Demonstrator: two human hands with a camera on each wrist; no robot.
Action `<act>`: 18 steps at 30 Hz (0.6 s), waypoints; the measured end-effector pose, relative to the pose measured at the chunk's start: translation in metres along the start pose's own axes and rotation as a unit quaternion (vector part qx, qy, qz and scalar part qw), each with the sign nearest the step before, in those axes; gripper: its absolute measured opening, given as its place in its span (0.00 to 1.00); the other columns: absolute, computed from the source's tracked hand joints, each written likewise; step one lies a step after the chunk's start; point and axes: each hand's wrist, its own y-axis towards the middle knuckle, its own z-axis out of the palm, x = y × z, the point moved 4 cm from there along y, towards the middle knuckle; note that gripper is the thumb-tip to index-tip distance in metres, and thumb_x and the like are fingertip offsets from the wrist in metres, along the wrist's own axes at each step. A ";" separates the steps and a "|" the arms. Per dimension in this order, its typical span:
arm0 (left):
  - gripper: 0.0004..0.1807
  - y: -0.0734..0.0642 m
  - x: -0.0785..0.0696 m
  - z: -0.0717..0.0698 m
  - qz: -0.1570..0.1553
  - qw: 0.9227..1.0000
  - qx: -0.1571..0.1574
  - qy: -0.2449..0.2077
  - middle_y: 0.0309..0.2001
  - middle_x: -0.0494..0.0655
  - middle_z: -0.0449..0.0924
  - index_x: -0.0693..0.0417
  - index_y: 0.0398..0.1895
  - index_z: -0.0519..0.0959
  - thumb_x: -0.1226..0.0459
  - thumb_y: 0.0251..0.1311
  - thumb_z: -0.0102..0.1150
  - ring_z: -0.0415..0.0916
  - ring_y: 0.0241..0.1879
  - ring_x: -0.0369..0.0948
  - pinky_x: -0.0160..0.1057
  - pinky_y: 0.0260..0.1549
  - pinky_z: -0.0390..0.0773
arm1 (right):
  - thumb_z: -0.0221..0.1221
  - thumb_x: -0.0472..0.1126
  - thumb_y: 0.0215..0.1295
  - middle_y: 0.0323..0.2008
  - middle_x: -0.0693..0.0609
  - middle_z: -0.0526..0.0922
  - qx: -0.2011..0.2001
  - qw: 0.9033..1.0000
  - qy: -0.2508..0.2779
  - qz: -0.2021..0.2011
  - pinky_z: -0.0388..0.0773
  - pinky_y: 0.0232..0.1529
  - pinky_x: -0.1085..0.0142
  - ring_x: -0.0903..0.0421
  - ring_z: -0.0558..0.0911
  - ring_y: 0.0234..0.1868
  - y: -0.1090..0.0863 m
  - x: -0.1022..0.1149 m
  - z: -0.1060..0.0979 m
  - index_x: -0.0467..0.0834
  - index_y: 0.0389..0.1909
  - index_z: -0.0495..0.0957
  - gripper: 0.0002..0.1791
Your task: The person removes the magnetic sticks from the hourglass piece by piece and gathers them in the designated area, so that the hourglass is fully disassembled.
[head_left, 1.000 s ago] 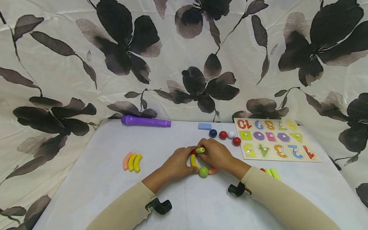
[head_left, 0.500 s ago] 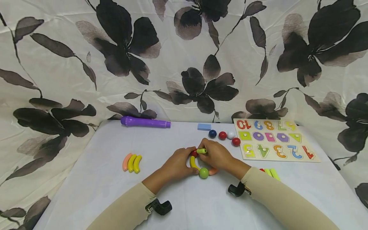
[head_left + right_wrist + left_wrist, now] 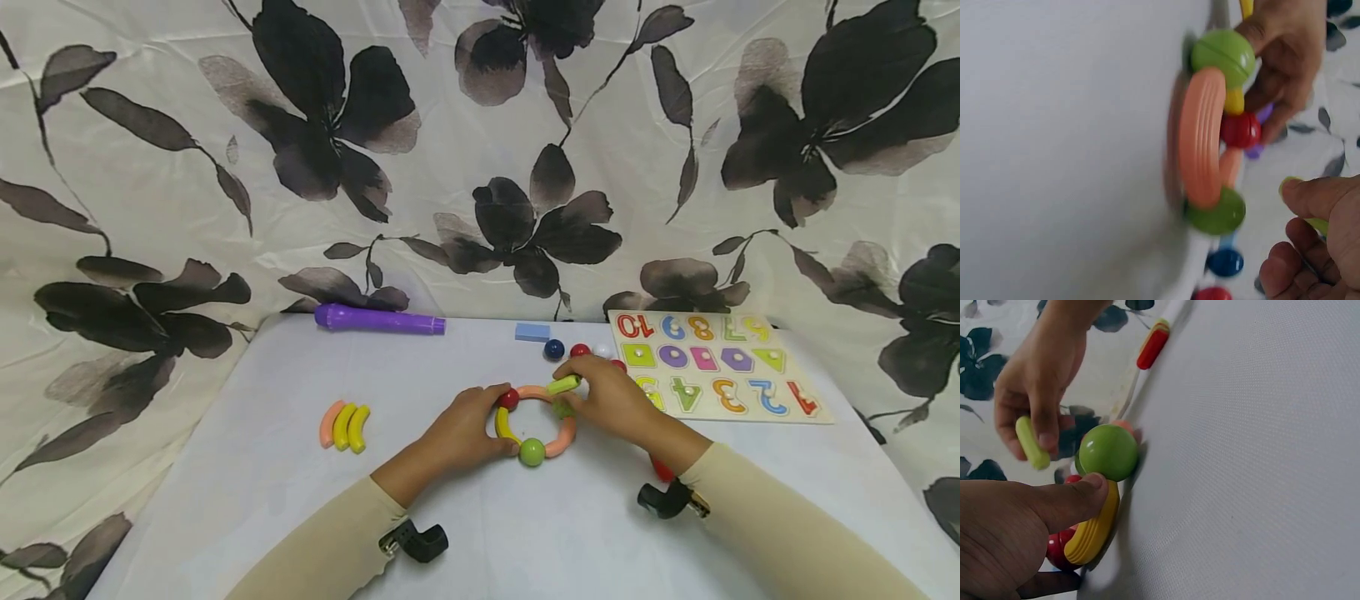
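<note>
Here, right hand pinching green stick, long axis tilted up-right, left hand gripping toy ring.

flat ring of curved sticks and balls, lime stick above

At the far left edge of the white table we see a purple torch. A blue block lies at far centre, with blue, red and white balls just right of it. A number puzzle board lies at the far right. Three curved pieces, one orange and two yellow, lie side by side at left. Flowered cloth hangs behind.
</note>
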 end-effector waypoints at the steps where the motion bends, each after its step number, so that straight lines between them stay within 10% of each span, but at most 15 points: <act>1: 0.49 0.000 0.000 0.000 -0.004 1.000 0.000 -0.001 0.67 0.55 0.73 0.52 0.75 0.68 0.51 0.51 0.80 0.68 0.68 0.53 0.56 0.66 0.69 | 0.73 0.37 0.61 0.46 0.53 0.84 -0.003 1.000 -0.002 -0.003 0.80 0.51 0.54 0.52 0.81 0.49 -0.004 -0.004 -0.005 0.45 0.50 0.83 0.17; 18: 0.49 -0.001 0.001 0.002 -0.016 1.000 0.003 -0.001 0.68 0.55 0.72 0.50 0.76 0.67 0.51 0.51 0.80 0.67 0.69 0.53 0.55 0.65 0.70 | 0.70 0.41 0.65 0.46 0.45 0.83 -0.026 0.993 -0.025 0.115 0.76 0.32 0.65 0.52 0.76 0.35 -0.087 -0.071 -0.074 0.39 0.61 0.72 0.27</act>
